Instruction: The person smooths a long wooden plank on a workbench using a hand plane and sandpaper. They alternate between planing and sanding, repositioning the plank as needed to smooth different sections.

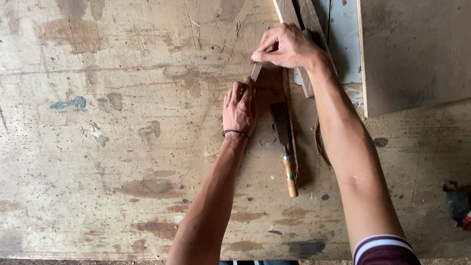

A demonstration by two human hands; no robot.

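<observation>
Pressing flat on the table (122, 147), the left hand (239, 107) lies palm down with fingers stretched toward 12 o'clock, its fingertips on the lower end of a thin wood strip (256, 71); it grips nothing. The right hand (287, 48), just beyond at 1 o'clock, pinches the strip's upper part between thumb and curled fingers. The strip runs slantwise from the left fingertips up under the right hand. A chisel (284, 142) with a wooden handle lies on the table just at 3 o'clock of the left hand, blade toward 12, handle toward 6, between the two forearms. Two wood slats (306, 83) lie under the right wrist, and a board (417, 54) covers the corner at 2 o'clock.
</observation>
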